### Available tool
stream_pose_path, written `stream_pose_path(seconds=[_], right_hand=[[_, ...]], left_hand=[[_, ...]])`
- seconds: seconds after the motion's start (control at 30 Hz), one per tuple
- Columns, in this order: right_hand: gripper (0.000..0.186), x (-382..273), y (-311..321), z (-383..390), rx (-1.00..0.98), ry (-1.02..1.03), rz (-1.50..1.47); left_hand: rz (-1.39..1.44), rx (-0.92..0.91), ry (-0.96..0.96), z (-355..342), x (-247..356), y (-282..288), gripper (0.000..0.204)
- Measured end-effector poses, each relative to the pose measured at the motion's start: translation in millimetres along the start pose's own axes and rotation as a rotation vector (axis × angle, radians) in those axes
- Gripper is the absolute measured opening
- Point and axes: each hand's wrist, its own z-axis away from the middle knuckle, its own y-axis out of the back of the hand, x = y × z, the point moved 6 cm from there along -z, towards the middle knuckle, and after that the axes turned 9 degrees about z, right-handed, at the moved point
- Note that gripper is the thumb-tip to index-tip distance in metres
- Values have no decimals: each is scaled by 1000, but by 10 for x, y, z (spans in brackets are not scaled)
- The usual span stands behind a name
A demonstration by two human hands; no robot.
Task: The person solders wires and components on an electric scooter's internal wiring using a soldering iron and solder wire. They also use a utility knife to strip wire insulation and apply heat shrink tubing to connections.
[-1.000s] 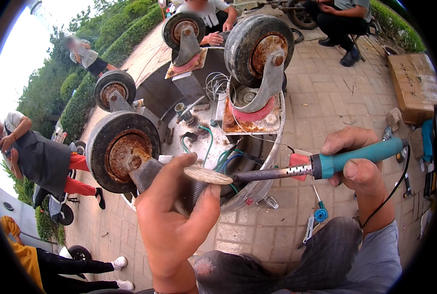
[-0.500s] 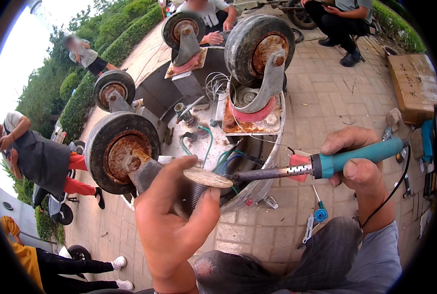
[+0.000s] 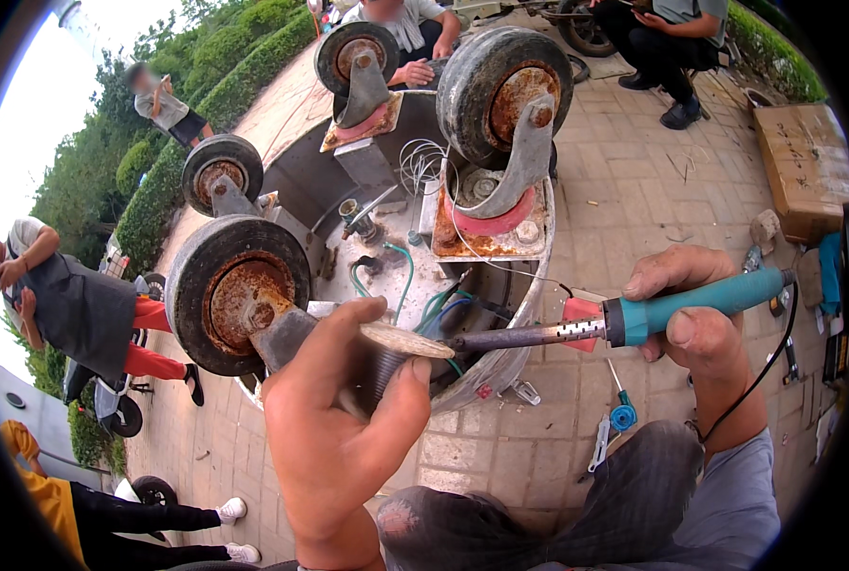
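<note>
My left hand (image 3: 334, 419) grips a spool of solder wire (image 3: 398, 347), its flat grey flange facing up, just in front of an overturned metal cart (image 3: 524, 276). My right hand (image 3: 692, 319) holds a soldering iron (image 3: 624, 322) by its teal handle, the metal barrel pointing left toward the spool. The tip sits near green and blue wires (image 3: 436, 309) inside the cart's underside. Four rusty caster wheels stick up from the cart, the nearest one (image 3: 237, 295) right beside my left hand. A black cord runs from the iron's handle down past my right wrist.
Small tools, among them a blue-handled screwdriver (image 3: 620, 411), lie on the brick paving by my knee (image 3: 500, 528). A cardboard box (image 3: 800, 167) sits at the right. People crouch beyond the cart at the top; others stand and sit at the left near a hedge.
</note>
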Motion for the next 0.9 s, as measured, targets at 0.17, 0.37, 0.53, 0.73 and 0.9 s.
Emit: stream_pose_path(seconds=[0.17,0.37,0.53,0.73,0.9], right_hand=[[52,3,1,1,-12,-1,-10],[50,-12,-4,-9,-20,4,-13],[50,-9,-3,-10,-19,0,-15],[50,-18,-11,-12,-10,-8,-27],[50,-16,-9,-13,-25,1,-33]], left_hand=[[5,-13,9,-8,-8,-1,36],[82,10,7,4,7,-18,37],[45,-13,63,14,11,-6,38],[94,-7,64,23,17,-8,39],[110,-3,46,23,21,-13,40]])
